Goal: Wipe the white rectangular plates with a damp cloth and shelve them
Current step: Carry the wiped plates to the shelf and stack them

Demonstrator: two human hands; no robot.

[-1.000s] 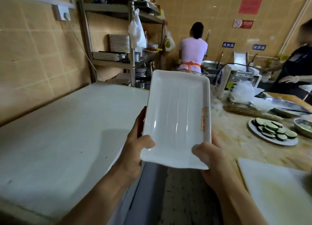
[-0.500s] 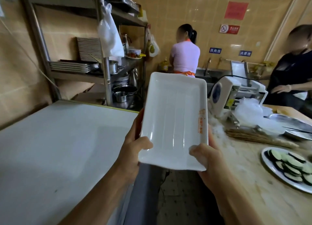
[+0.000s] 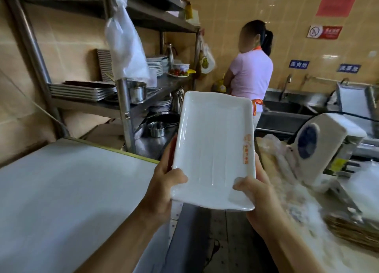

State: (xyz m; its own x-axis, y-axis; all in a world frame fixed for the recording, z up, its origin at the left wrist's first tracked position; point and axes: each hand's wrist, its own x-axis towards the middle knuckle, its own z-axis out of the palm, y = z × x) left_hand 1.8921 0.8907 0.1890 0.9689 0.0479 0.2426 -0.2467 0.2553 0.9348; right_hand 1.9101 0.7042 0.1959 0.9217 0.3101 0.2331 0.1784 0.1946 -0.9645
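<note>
Head view gives us our left hand (image 3: pixel 164 188) gripping the near left corner of the white rectangular plate (image 3: pixel 213 147), thumb on its rim, while our right hand (image 3: pixel 258 199) grips the near right corner the same way. We hold the plate in the air, tilted up toward us (an orange mark runs along its right side). Beyond the plate stands the metal shelf rack (image 3: pixel 123 104), with a stack of trays (image 3: pixel 82 90) left of the plate.
</note>
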